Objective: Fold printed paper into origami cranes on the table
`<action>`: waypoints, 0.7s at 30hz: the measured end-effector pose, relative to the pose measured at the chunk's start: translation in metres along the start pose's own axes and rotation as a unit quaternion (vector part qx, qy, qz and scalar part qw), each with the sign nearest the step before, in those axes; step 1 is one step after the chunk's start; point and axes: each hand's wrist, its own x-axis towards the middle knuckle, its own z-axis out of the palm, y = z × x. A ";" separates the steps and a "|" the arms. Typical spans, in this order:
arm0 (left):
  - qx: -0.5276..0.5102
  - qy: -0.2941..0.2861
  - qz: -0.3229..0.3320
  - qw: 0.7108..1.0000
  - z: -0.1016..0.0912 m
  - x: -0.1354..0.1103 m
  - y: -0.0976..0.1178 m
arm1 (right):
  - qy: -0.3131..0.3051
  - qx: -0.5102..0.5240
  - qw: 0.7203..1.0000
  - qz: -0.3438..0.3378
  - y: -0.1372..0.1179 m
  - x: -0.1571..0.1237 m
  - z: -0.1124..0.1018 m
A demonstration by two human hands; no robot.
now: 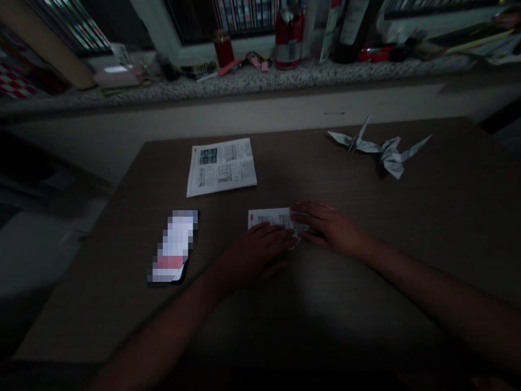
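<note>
The head view shows a dim room with a speckled grey stone windowsill (244, 82) running across the back, below dark barred windows (244, 19). On the sill stand a dark red jar with a gold-toned lid (223, 50), a red cylindrical can (290, 42) and a dark bottle with a white label (353, 31). In front of the wall is a brown wood-grain table (439, 217). Near its middle lies a small folded piece of white printed paper with a red mark at its upper left corner (268, 214), partly hidden under both hands.

The left hand (255, 254) has a loose, flattened grip: its fingers stretch over the lower part of the folded piece, with the thumb set apart. The right hand (336, 228) also has an unclosed grip, its fingers extended across the right end of the piece, near the left fingertips.

Beyond the left hand, towards the back edge, lies a larger rectangular sheet of white printed paper (222, 167). A black-edged smartphone with a lit, blurred-out screen (175, 244) rests left of the left hand. At the back right sit 2 folded birds of printed paper (393, 160), just beside each other.
</note>
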 end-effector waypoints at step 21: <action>-0.026 0.014 -0.010 1.000 -0.001 0.002 -0.002 | -0.027 -0.057 0.998 0.013 -0.041 -0.042 -0.013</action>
